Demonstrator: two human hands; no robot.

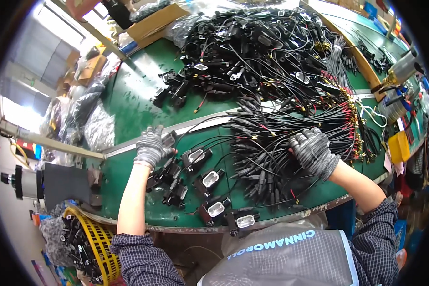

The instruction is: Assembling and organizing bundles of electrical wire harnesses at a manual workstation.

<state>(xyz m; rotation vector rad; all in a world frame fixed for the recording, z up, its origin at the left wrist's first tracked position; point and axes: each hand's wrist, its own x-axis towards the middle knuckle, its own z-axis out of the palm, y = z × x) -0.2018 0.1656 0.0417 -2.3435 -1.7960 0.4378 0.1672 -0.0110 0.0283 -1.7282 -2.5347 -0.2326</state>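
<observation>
My left hand (151, 147), in a grey striped glove, grips a black plastic connector housing (168, 139) between thumb and fingers. A black cable runs from that housing toward the right. Beneath and beside this hand lie more black housings (175, 190), some with pale oval openings (210, 179). My right hand (314, 153), gloved alike, rests with bent fingers on a bundle of thin black cables (281, 138). Its fingertips close over some of them; how many is hidden. Dark plugs sit at the cables' left ends, red and gold tips at their right ends.
A large heap of black housings with cables (243, 52) covers the far part of the green table (128, 105). A pale metal strip (195, 125) crosses the tabletop. At lower left stands a yellow basket (97, 238) of black parts; a yellow bin (399, 147) is at right.
</observation>
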